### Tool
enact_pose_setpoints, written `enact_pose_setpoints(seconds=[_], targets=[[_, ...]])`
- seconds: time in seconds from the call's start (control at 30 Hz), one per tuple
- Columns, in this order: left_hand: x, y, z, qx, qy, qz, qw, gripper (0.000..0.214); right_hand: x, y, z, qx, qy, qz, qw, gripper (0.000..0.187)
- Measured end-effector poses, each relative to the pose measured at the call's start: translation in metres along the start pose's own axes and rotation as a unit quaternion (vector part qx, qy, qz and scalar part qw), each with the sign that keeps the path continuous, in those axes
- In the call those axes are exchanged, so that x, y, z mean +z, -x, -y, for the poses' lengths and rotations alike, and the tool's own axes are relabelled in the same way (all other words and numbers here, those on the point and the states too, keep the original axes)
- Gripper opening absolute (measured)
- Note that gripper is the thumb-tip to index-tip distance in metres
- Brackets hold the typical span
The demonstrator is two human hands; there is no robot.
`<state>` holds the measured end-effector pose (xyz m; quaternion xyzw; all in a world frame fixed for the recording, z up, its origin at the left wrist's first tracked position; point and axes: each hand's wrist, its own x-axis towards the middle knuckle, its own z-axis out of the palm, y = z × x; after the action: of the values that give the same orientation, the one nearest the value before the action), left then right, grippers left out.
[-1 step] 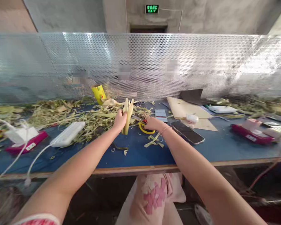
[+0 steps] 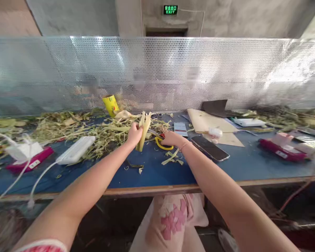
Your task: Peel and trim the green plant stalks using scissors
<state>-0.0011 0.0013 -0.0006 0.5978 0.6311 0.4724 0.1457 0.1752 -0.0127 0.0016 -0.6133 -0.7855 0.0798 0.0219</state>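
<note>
The left hand was closed tight on a bunch of pale leaves, held up over the middle of the blue table. The right hand gripped yellow scissors just beside them, with the blades mostly hidden. A green sign said EXIT, but the yellow roll had writing too small to read.

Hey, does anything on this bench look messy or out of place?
Yes. Dry leaf scraps are strewn over the back and left of the blue table, and cut bits lie by the right hand, which grips yellow scissors. A phone lies among this, close to that wrist. The left hand holds leaf strips upright.
</note>
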Motion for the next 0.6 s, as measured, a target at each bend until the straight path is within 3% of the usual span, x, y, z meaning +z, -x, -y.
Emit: enact_pose_setpoints(seconds=[0.3, 0.5, 0.6], targets=[[-0.008, -0.007, 0.003, 0.084, 0.058, -0.083, 0.991, 0.014, 0.000, -0.004, -0.001, 0.017, -0.034, -0.066, 0.997, 0.029], [-0.029, -0.011, -0.002, 0.164, -0.116, -0.124, 0.972, 0.031, -0.006, -0.004, -0.008, 0.082, -0.128, -0.196, 0.969, 0.035], [-0.038, -0.014, -0.005, 0.230, -0.177, -0.116, 0.950, 0.029, -0.011, -0.002, -0.010, 0.053, -0.165, -0.275, 0.946, 0.037]])
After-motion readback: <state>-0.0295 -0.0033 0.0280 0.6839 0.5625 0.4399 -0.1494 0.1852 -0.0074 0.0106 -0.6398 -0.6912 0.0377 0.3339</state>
